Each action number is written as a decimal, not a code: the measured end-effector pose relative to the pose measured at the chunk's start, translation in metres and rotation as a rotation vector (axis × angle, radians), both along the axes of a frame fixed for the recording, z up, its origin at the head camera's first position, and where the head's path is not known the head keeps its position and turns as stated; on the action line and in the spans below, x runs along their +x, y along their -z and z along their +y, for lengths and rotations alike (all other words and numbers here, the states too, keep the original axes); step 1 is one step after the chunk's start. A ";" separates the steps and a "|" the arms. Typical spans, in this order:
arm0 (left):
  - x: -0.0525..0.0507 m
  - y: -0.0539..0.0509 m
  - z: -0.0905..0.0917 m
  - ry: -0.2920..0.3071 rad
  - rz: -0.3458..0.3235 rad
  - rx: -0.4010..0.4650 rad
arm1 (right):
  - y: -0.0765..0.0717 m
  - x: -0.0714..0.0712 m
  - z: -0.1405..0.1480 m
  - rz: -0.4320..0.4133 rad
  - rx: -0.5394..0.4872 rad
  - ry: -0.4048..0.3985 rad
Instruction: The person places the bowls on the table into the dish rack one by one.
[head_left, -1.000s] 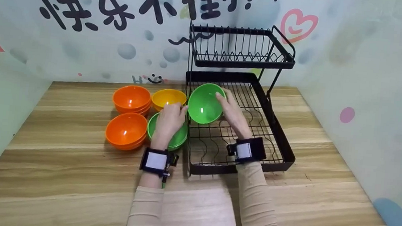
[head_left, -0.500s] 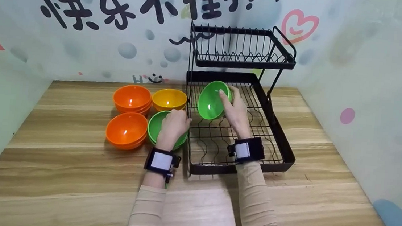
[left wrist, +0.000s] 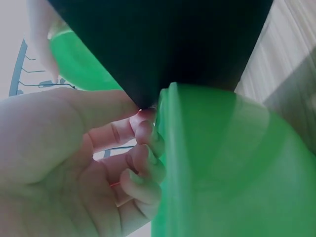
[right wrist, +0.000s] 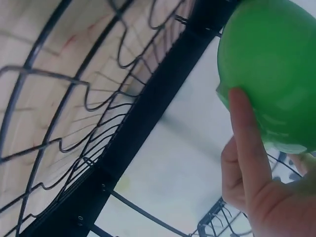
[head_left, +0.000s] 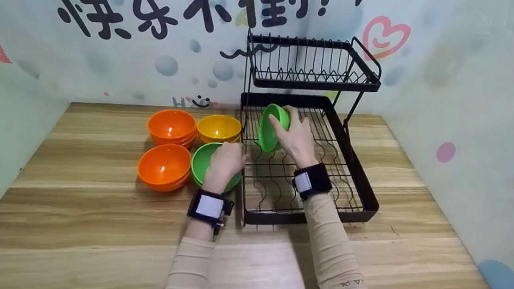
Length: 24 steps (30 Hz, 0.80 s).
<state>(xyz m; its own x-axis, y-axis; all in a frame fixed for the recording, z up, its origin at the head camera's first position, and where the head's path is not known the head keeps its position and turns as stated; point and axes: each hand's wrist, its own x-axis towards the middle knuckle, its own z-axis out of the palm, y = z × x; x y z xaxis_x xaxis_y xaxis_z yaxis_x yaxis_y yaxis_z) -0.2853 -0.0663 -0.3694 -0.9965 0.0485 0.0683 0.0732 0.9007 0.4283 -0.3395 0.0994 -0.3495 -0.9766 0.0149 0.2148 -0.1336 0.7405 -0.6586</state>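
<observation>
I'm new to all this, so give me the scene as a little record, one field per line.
Right grip: holds a tilted, glossy green round bowl
Bowl's place: over the lower tier of a black two-tier wire dish rack
Left grip: at the stacked green round bowls, fingers loosely curled; contact unclear
Other bowls: two stacks of orange round bowls, rear and front; yellow round bowl behind the green stack
Surface: wood-grain tabletop

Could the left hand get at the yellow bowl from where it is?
Probably yes: the left hand is right by the stacked green bowls, with the yellow bowl just beyond. The yellow bowl's open top faces up, and nothing seems to block the way.
</observation>
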 end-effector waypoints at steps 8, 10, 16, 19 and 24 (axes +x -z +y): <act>-0.003 0.000 0.002 0.031 -0.041 0.004 | 0.010 -0.008 -0.001 0.009 0.099 -0.002; -0.003 0.000 0.002 0.034 -0.042 0.002 | 0.012 -0.008 -0.003 0.010 0.106 -0.002; -0.002 -0.001 0.001 0.036 -0.029 0.012 | 0.016 -0.009 -0.009 0.037 0.133 0.017; -0.001 -0.001 0.001 0.040 -0.016 0.013 | 0.019 -0.010 -0.012 0.069 0.151 0.029; -0.002 -0.001 -0.001 0.043 -0.016 0.021 | 0.025 -0.012 -0.014 0.098 0.179 0.023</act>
